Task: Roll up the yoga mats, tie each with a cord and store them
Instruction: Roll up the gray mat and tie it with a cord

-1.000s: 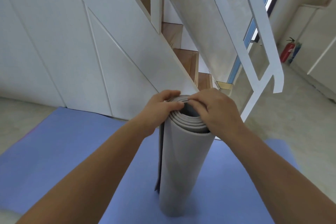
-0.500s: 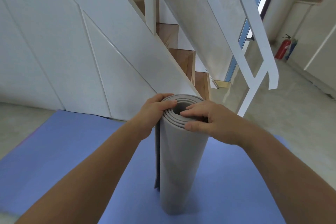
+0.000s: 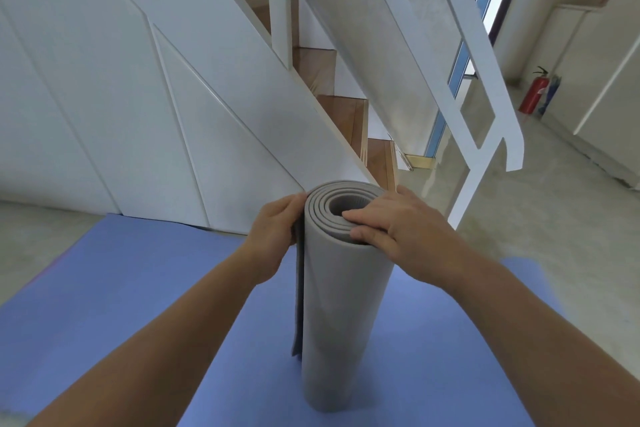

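The right hand's (image 3: 403, 227) fingers (image 3: 358, 216) lie nearly straight across the top end of a rolled grey mat (image 3: 343, 305), pressing on its spiral layers. The left hand (image 3: 275, 230) grips the roll's left side just below the rim; its fingertips curl behind the roll and are hidden. Below the hands the roll stands upright, long axis vertical, its open end facing up. A loose outer flap runs down its left side. Its base rests on a flat blue mat (image 3: 138, 288), which the frame cuts off. Beyond the fingers rises a white staircase (image 3: 343, 114).
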A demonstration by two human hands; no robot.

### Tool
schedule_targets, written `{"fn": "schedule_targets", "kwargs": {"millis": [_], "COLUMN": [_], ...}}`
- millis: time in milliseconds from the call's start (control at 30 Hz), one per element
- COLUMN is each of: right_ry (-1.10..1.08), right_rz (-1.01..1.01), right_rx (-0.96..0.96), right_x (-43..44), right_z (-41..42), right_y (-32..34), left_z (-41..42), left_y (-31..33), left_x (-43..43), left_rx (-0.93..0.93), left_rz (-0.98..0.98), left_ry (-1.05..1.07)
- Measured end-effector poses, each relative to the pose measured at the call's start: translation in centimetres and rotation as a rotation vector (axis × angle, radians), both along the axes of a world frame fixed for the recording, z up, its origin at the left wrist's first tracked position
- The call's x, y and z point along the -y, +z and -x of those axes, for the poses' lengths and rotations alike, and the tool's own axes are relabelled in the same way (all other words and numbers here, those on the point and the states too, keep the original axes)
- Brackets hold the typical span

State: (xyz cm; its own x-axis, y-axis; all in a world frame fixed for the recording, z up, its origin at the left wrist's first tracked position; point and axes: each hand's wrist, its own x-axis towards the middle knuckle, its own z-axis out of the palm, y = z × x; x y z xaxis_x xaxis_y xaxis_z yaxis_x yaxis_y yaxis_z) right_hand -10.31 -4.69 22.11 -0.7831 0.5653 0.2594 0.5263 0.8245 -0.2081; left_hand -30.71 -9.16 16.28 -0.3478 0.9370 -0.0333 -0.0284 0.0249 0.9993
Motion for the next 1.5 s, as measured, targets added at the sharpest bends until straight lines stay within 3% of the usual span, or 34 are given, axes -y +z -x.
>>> {"fn": "schedule_targets", "kwargs": {"millis": [133,200,433,600,700,733,800,867,900,967,1100,1200,1333,1433,1500], "right_ry": [0.043,0.03,-0.132,-0.352,-0.378,-0.382,-0.412,-0.44,-0.444,-0.452,-0.497,-0.533,-0.583,-0.637,-0.668], "right_rz": [-0.156,-0.214,-0.212,-0.071,0.004,0.022,0.053,0.064,0.07,0.088,0.076,0.117,0.219,0.422,0.578], "right_rx": [-0.046,-0.039,0.111,0.032,0.021,0.016,-0.027,-0.075,-0.089,-0.137,-0.181,-0.176,-0.13,-0.295,-0.393], "right_x": [0.2,0.5,2.4,3.2,3.7,3.9,4.0,3.9,4.0,4.2,5.6,6.2,5.4,5.3,6.0], "right_z": [0.0,0.2,2.0,3.2,3.6,3.6,3.3,2.7,2.4,1.9,1.1,-1.5,-8.6,-15.6,-20.2], "right_y": [-0.7,-0.5,2.0,2.6,1.6,1.1,0.3,-0.3,-0.4,-0.6,-1.2,-1.8,-3.5,-6.1,-9.0], "left_z": [0.7,1.4,2.6,-0.1,-1.0,-1.3,-1.5,-2.1,-2.5,-4.0,-7.2,-10.0,-15.9,-21.5,-24.2], "left_y": [-0.2,0.0,1.5,3.1,2.6,2.2,1.1,0.2,-0.5,-1.0,-1.3,-1.8,-2.6,-4.6,-6.9], "left_x": [-0.6,-0.6,-0.5,0.7,1.7,2.1,3.1,4.4,5.0,5.7,4.3,2.6,1.0,0.2,0.0], "left_rx": [-0.666,-0.77,-0.839,-0.84,-0.824,-0.79,-0.527,-0.214,-0.162,-0.236,-0.417,-0.586,-0.713,-0.818,-0.75], "left_rz": [-0.036,-0.009,0.054,0.002,0.024,0.041,-0.008,-0.095,-0.109,-0.104,-0.093,-0.075,-0.089,-0.091,-0.044], "left_ry": [0.139,0.222,0.341,0.395,0.387,0.369,0.253,0.018,-0.086,-0.185,-0.013,-0.01,-0.14,-0.278,-0.452]}}
